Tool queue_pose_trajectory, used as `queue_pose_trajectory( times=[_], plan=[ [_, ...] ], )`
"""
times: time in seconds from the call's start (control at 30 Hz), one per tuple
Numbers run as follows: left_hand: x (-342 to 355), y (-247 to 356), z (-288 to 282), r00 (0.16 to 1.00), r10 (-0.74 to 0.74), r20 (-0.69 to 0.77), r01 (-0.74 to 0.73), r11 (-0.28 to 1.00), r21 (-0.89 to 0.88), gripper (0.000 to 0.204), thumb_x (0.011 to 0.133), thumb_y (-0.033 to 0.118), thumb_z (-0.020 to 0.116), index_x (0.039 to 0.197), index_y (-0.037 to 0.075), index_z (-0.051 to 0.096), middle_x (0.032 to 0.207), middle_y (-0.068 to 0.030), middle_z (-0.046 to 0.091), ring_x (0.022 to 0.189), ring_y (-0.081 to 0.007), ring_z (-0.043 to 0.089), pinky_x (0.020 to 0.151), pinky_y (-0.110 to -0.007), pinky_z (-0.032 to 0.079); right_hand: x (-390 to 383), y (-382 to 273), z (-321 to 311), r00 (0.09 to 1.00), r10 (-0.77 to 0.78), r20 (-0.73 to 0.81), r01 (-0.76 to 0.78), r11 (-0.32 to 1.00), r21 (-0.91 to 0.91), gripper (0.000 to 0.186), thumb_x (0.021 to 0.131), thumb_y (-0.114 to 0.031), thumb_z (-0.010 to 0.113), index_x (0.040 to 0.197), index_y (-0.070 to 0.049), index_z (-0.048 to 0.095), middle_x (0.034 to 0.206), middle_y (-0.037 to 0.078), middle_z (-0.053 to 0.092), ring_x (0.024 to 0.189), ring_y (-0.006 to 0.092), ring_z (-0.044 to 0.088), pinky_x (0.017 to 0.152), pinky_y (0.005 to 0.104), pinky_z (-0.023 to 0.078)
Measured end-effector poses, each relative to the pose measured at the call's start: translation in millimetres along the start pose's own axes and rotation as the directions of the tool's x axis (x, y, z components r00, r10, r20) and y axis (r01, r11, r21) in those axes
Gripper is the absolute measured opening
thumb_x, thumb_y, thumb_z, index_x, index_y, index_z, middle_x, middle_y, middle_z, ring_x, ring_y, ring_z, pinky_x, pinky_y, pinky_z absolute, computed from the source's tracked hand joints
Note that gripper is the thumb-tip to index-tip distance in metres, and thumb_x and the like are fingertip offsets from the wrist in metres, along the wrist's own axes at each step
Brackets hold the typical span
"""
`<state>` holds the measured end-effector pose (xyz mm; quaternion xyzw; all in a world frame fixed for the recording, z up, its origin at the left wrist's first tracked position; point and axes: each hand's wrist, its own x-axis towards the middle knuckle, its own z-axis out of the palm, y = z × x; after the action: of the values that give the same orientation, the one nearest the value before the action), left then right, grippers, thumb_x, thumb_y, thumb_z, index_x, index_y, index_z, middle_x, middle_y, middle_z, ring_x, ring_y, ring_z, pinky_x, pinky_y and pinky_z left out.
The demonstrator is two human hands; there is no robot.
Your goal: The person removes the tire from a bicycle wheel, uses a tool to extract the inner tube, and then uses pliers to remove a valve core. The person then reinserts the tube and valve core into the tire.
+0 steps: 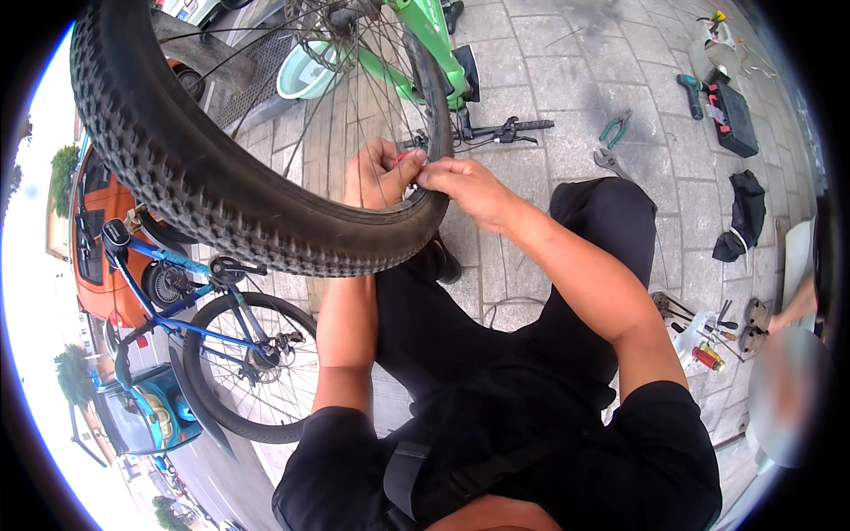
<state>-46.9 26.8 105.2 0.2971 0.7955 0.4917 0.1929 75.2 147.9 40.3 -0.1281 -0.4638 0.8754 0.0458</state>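
A large bicycle wheel with a knobbly black tyre stands in front of me, on a green bicycle frame. My left hand reaches in among the spokes at the rim's near right part. Its thumb and fingers are closed on a small red thing, mostly covered by the fingers. Meeting it from the right, my right hand pinches at the rim with thumb and forefinger. What those fingertips hold is too small to make out.
A handlebar lies low beyond my hands. Green-handled pliers, an adjustable wrench, a cordless drill and a black case lie rightward on paving. A blue bicycle stands left; a pale basin sits behind the wheel. Another person's arm shows at right.
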Motion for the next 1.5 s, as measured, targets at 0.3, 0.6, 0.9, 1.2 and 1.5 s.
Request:
queue_pose_trajectory(
  times=[0.3,0.6,0.9,1.2,1.5],
  plan=[
    [-10.5,-7.5,-31.2,0.922,-0.179,0.343,0.354,0.747,-0.563,0.037,0.100,0.020,0.067,0.130,-0.002,0.065,0.071,0.0055,0.059,0.054,-0.0021,0.038,0.051,-0.021,0.030,5.6,-7.5,9.9,0.994,0.086,-0.060,-0.092,0.989,-0.113,0.034,0.102,-0.025,0.067,0.120,0.003,0.070,0.108,0.004,0.071,0.099,0.0108,0.061,0.088,0.0279,0.048],
    [-5.3,-23.6,-32.1,0.904,-0.009,0.427,0.338,0.627,-0.702,0.045,0.095,0.018,0.073,0.133,-0.003,0.063,0.127,-0.0171,0.070,0.050,-0.0025,0.040,0.048,-0.017,0.035,-7.1,-24.3,13.3,0.985,0.170,0.015,-0.169,0.985,-0.046,0.033,0.102,-0.024,0.067,0.120,0.004,0.070,0.110,0.006,0.072,0.101,0.0125,0.063,0.092,0.0292,0.049],
    [0.6,-19.1,-33.5,0.878,0.018,0.479,0.360,0.634,-0.684,0.040,0.089,0.019,0.081,0.120,-0.002,0.068,0.105,-0.0111,0.073,0.051,-0.0029,0.049,0.046,-0.018,0.036,-13.6,-34.6,15.1,0.982,0.186,0.044,-0.187,0.982,0.013,0.031,0.100,-0.020,0.068,0.117,0.006,0.070,0.107,0.007,0.073,0.097,0.0116,0.065,0.088,0.0279,0.051],
    [-7.1,8.5,-12.7,0.982,-0.150,0.111,0.171,0.962,-0.213,0.030,0.089,0.022,0.083,0.089,0.001,0.061,0.080,-0.0068,0.070,0.061,-0.0065,0.056,0.054,-0.021,0.041,-10.9,-20.1,7.4,0.993,0.116,0.026,-0.116,0.993,-0.003,0.028,0.096,-0.020,0.070,0.114,0.001,0.073,0.104,0.005,0.072,0.096,0.0110,0.063,0.086,0.0281,0.050],
    [-13.5,-1.4,-10.8,0.981,-0.139,0.134,0.185,0.872,-0.453,0.025,0.097,0.021,0.072,0.101,-0.003,0.066,0.081,-0.0031,0.067,0.074,-0.0101,0.060,0.068,-0.025,0.047,-4.4,-13.4,5.6,0.998,0.034,0.061,-0.026,0.993,-0.116,0.031,0.100,-0.021,0.070,0.118,0.005,0.071,0.106,0.005,0.072,0.099,0.0113,0.063,0.089,0.0286,0.051]
  ],
)
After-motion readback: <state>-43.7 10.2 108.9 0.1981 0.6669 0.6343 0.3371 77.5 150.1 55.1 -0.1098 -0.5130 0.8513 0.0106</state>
